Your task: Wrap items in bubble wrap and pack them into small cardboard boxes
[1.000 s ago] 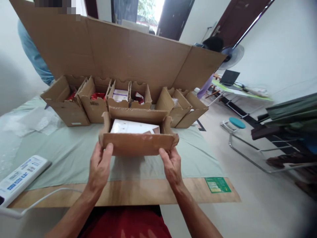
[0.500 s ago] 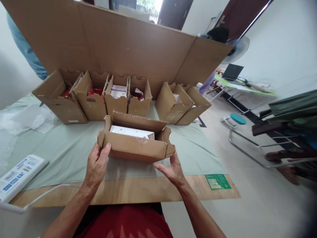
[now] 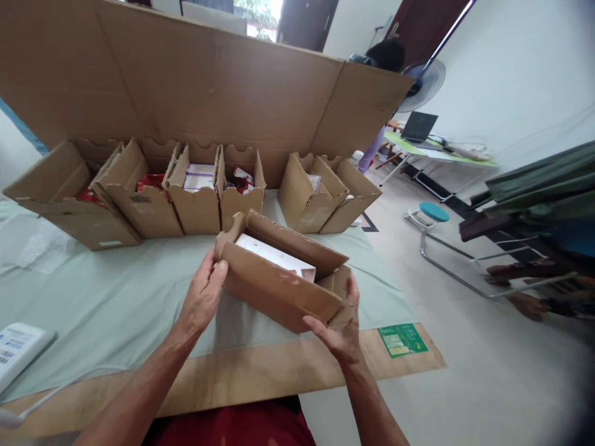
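Note:
Between my two hands is an open-topped cardboard box (image 3: 283, 288), turned so that its right end lies nearer to me. Inside it lies a white box (image 3: 274, 255) with a brownish patch at its right end. My left hand (image 3: 204, 294) grips the left end of the cardboard box, thumb on the near wall. My right hand (image 3: 341, 328) is closed around the right end, its thumb against the near wall and its fingers behind the end. Behind the held box, a gap in the row of cardboard bins shows the pale green cloth (image 3: 271, 209).
Several cardboard bins (image 3: 155, 214) stand at the back left, holding red packets and white-purple boxes. Two more bins (image 3: 309, 201) stand to the right. A tall cardboard panel (image 3: 223, 93) rises behind them. A white power strip (image 3: 21, 353) and bubble wrap (image 3: 37, 241) lie at left.
The cardboard box has moved right in view and turned, its right end coming towards me. My right hand has closed onto that end. The view has shifted to the right.

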### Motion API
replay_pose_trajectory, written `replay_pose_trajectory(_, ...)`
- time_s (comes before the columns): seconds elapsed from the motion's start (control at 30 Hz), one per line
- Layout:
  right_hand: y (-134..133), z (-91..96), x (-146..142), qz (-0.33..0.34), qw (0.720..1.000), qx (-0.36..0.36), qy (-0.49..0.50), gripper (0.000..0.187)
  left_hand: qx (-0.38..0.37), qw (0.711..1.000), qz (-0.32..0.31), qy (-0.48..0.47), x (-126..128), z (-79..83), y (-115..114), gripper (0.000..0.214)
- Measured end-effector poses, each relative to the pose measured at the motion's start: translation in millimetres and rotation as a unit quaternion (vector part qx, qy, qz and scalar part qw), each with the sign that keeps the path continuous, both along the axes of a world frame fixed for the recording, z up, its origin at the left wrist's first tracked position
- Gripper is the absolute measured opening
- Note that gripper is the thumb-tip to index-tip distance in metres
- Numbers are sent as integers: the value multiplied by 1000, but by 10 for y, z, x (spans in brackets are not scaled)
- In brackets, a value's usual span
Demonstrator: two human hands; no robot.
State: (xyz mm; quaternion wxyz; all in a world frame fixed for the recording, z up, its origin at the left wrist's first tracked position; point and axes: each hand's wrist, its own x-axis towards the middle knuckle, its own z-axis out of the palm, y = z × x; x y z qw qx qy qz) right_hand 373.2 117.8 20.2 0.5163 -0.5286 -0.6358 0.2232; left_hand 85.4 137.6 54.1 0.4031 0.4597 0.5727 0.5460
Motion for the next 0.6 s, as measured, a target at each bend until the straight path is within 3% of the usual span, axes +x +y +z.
replay_pose_trajectory(0.13, 53, -35, -26, -125, 990, 29, 62, 115, -38, 998, -48, 10, 144, -62, 30, 70)
replay_pose_trajectory(0.27, 341, -38, -190, -194, 976, 86, 42, 114, -86, 990, -85, 70, 144, -304, -119, 67)
replay_pose_trajectory(0.43, 601, -90, -479, -235, 966, 105, 14, 110, -95, 983, -111, 106, 127, -556, -274, 55)
replay_pose_trajectory(0.6, 883, -112, -771, -256, 958, 124, 24, 110, -89, 982, -125, 112, 121, -640, -325, 48)
